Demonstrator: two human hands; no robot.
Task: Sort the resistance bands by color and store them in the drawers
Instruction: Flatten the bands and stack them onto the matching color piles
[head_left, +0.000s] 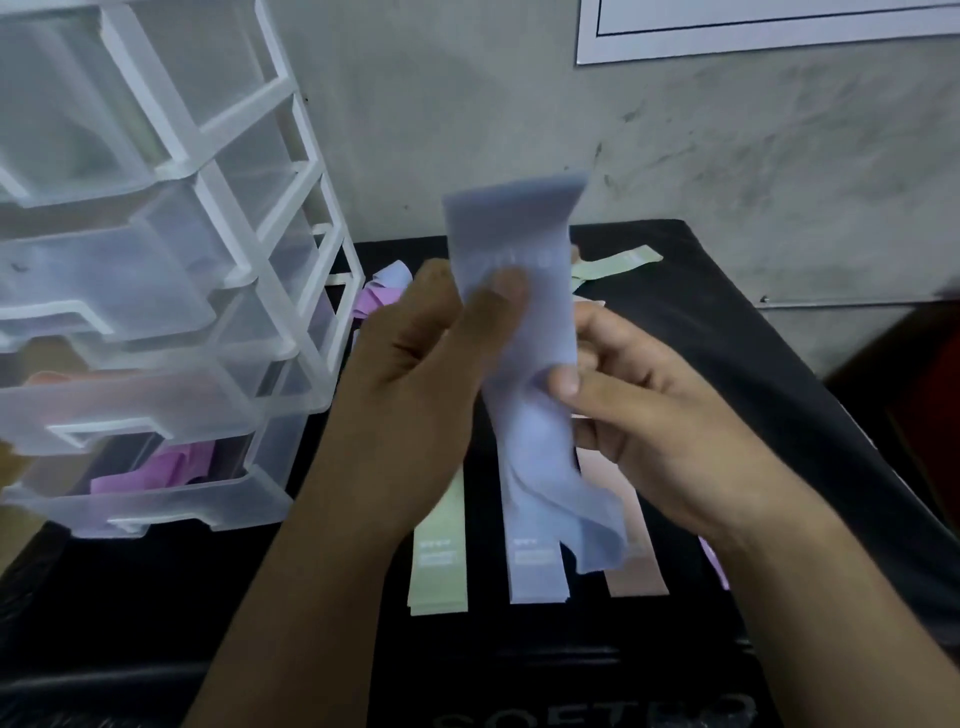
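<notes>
Two hands share one blue band (519, 332), held upright above the black-covered table (753, 338). The left hand (426, 374) pinches it with the thumb on its front face, over faint white print. The right hand (654, 415) pinches its right edge lower down between thumb and curled fingers. The band is a flat, pale, matte strip; its top end bends backward and its lower end hangs in loose, twisted folds.

Three bands lie side by side beneath it: one green band (439, 566), a second blue band (535, 577) and one beige band (636, 561). A purple sliver (716, 566) shows past the right wrist. At the back lie a second green band (618, 262), a purple band (374, 304) and a small blue piece (393, 273).

One translucent drawer unit (228, 197) stands at the left. Its bottom drawer (156, 512) is pulled out, with purple bands (156, 470) inside.
</notes>
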